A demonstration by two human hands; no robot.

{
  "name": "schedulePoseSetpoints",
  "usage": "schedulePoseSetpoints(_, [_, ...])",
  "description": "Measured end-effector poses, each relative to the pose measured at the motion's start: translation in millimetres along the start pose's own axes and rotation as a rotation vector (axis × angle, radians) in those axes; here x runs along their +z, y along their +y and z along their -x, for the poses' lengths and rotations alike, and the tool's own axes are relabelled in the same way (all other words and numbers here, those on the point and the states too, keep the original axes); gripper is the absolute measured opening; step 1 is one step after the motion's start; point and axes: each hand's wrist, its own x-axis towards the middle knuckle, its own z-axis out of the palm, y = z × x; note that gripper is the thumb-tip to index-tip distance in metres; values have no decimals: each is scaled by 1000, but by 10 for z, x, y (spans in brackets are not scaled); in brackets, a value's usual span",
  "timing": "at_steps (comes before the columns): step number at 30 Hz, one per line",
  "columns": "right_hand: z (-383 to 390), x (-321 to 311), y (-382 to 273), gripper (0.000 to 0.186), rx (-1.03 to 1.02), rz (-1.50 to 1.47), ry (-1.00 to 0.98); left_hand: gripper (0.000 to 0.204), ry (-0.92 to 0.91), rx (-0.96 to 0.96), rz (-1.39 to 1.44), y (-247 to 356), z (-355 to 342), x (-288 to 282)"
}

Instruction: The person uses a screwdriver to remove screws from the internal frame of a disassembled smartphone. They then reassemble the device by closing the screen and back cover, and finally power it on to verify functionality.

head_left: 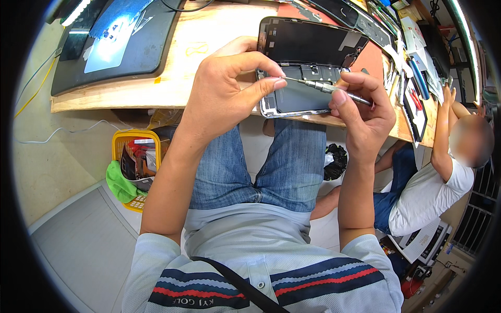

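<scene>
The right hand (368, 112) of the person holds a slim metal screwdriver (322, 87) between the thumb and the curled fingers, so this hand is closed only partly, around the handle. The left hand (222, 81) is in a pinch: its thumb and forefinger come together on the thin tip of the screwdriver, while the other fingers are bent behind. Whether some very small piece is also between these fingertips, I cannot tell. The screwdriver is in the air, lying almost level, with its tip toward the left end of the bench (224, 23). Below and behind the hands, at the near edge of the bench, there is an opened flat device (300, 100), whose inner parts are visible; its dark panel (308, 41) is on the far side of the body. A reddish mat (371, 63) shows at the right of this device. Near the left end of the bench lies a dark board (148, 44), and on it a brightly lit blue and white sheet (107, 55). Toward the right end, many tools are crowded, among them a tool with red handles (416, 100). Beyond that end sits another person (428, 201) in a white shirt. Below the bench, at the left, stands a yellow basket (136, 136) with a green cloth (119, 182) hanging over its side.
</scene>
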Motion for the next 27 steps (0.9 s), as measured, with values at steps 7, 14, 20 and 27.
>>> schedulePoseSetpoints(7, [3, 3, -3, 30, 0, 13, 13, 18, 9, 12, 3, 4, 1, 1])
schedulePoseSetpoints(14, [2, -19, 35, 32, -41, -8, 24, 12, 55, 62, 61, -4, -3, 35])
schedulePoseSetpoints(20, [7, -44, 51, 32, -55, -51, 13, 12, 38, 7, 153, -13, 4, 47])
schedulePoseSetpoints(27, [11, -40, 71, 32, -31, -33, 17, 14, -21, -60, 191, -13, 11, 15])
